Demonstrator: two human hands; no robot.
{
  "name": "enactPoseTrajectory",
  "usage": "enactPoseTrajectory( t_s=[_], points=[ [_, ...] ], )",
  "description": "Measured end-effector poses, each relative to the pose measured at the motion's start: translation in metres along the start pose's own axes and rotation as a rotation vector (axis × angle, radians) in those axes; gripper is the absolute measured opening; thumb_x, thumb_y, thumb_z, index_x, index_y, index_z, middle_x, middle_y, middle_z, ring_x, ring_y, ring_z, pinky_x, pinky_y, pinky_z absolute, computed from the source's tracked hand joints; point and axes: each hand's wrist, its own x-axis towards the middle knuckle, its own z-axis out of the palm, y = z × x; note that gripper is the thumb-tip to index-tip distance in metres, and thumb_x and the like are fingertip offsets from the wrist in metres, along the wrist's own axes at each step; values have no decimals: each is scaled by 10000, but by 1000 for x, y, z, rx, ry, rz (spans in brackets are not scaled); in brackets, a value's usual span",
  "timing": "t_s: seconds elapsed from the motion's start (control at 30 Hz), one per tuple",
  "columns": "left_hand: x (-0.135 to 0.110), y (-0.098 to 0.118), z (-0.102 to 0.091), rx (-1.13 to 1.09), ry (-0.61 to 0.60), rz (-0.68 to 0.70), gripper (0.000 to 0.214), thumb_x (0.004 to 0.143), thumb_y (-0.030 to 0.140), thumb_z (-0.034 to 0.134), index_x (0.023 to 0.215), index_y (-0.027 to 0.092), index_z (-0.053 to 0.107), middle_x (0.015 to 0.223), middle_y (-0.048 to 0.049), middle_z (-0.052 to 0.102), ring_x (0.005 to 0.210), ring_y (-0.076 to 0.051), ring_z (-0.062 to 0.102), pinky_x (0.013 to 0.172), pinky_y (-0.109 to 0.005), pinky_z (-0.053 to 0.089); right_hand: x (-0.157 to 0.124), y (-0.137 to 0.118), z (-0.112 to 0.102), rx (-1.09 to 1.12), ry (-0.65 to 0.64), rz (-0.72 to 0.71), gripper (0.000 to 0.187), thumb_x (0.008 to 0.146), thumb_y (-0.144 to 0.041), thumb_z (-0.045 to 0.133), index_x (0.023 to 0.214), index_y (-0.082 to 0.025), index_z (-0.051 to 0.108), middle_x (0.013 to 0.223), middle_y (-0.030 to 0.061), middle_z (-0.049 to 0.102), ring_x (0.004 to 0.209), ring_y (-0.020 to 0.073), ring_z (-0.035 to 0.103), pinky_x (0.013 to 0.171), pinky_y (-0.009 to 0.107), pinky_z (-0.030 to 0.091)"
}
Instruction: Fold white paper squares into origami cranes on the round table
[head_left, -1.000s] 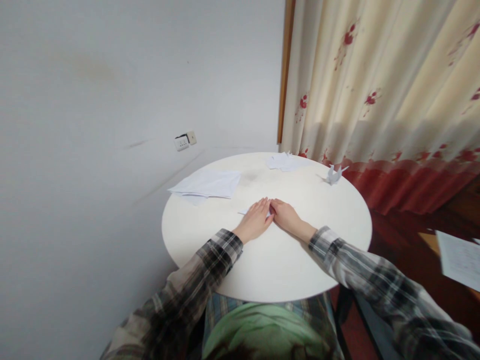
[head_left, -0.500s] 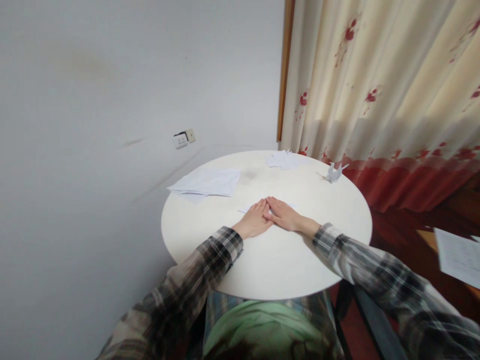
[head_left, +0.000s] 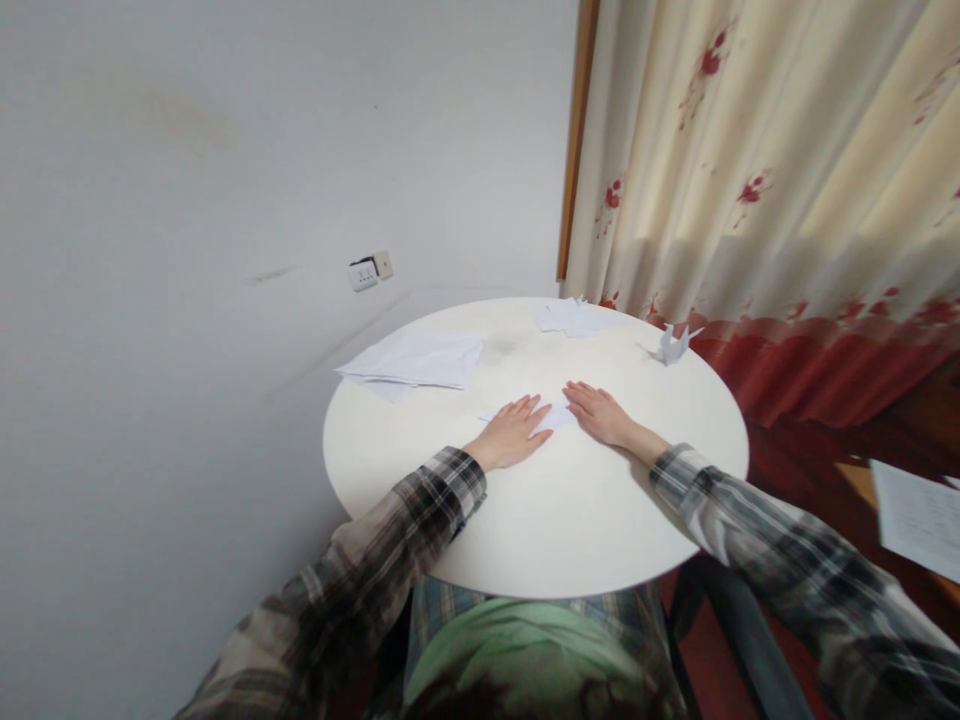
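Observation:
Between my hands a small white piece of folded paper lies flat on the round white table. My left hand rests palm down over its left part, fingers spread, so much of the paper is hidden. At the paper's right end, my right hand lies flat with its fingers stretched out. Neither hand grips anything.
Larger white sheets lie stacked at the table's left back. Smaller paper pieces sit at the far edge, and a folded paper crane stands at the right back. A wall borders the left side.
My right hand has slid to the right, away from my left hand, uncovering the middle of the paper. My left hand has stayed nearly in place, with its fingers more spread.

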Motion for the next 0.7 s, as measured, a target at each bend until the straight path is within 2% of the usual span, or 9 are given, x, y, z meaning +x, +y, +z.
enactPoseTrajectory(
  t_s=[0.1, 0.23, 0.3, 0.43, 0.5, 0.57, 0.63, 0.7],
  points=[
    [-1, -2, -1, -8, 2, 18, 541, 874, 496, 233, 1334, 212, 264, 1436, -87, 210, 1315, -232, 180, 1048, -382, 154, -2, 6, 0, 98, 17, 17, 441, 905, -380, 248, 1286, -215, 396, 1386, 45, 332, 1295, 203, 253, 1041, 457, 221],
    [0, -6, -5, -12, -14, 99, 547, 866, 506, 266, 1317, 199, 308, 1425, -91, 241, 1303, -210, 225, 1048, -336, 174, -7, 12, 0, 404, 139, 8, 499, 904, -436, 193, 1203, -186, 504, 1278, 55, 483, 1189, 175, 425, 1024, 352, 301],
    [0, -9, -7, -9, -17, 144, 545, 862, 499, 295, 1307, 185, 333, 1416, -97, 261, 1296, -204, 245, 1050, -313, 175, -9, 12, -1, 508, 187, 16, 547, 901, -459, 157, 1172, -171, 536, 1224, 66, 534, 1137, 181, 479, 1001, 340, 337],
    [0, -13, -7, -15, -20, 188, 525, 862, 487, 308, 1311, 216, 320, 1424, -71, 250, 1303, -199, 230, 1055, -318, 166, -13, 6, -1, 510, 155, -83, 530, 897, -466, 187, 1157, -178, 548, 1186, 62, 564, 1091, 178, 514, 966, 329, 378],
    [1, -15, -6, -14, -43, 199, 550, 859, 506, 296, 1327, 217, 282, 1433, -77, 220, 1314, -201, 199, 1058, -337, 156, -13, 0, 0, 416, 97, -193, 476, 884, -460, 279, 1203, -189, 506, 1228, 58, 531, 1134, 169, 476, 987, 323, 352],
    [1, -15, -5, -9, -64, 203, 595, 851, 534, 281, 1337, 191, 252, 1436, -102, 199, 1323, -206, 166, 1060, -354, 141, -13, -5, 1, 273, 23, -322, 480, 891, -435, 281, 1297, -202, 385, 1326, 57, 427, 1239, 168, 356, 1040, 365, 266],
    [0, -13, -5, -6, -71, 205, 635, 846, 555, 264, 1343, 163, 227, 1436, -122, 190, 1329, -210, 142, 1062, -365, 124, -14, -8, 2, 152, -72, -360, 541, 889, -453, 264, 1374, -222, 198, 1416, 54, 264, 1306, 180, 225, 1058, 428, 196],
    [-1, -11, -5, -11, -77, 201, 666, 842, 564, 254, 1351, 139, 197, 1435, -135, 181, 1331, -213, 130, 1064, -366, 114, -17, -11, 2, 92, -122, -369, 623, 871, -507, 264, 1391, -209, 97, 1442, 67, 179, 1324, 191, 163, 1068, 444, 148]
  ],
)
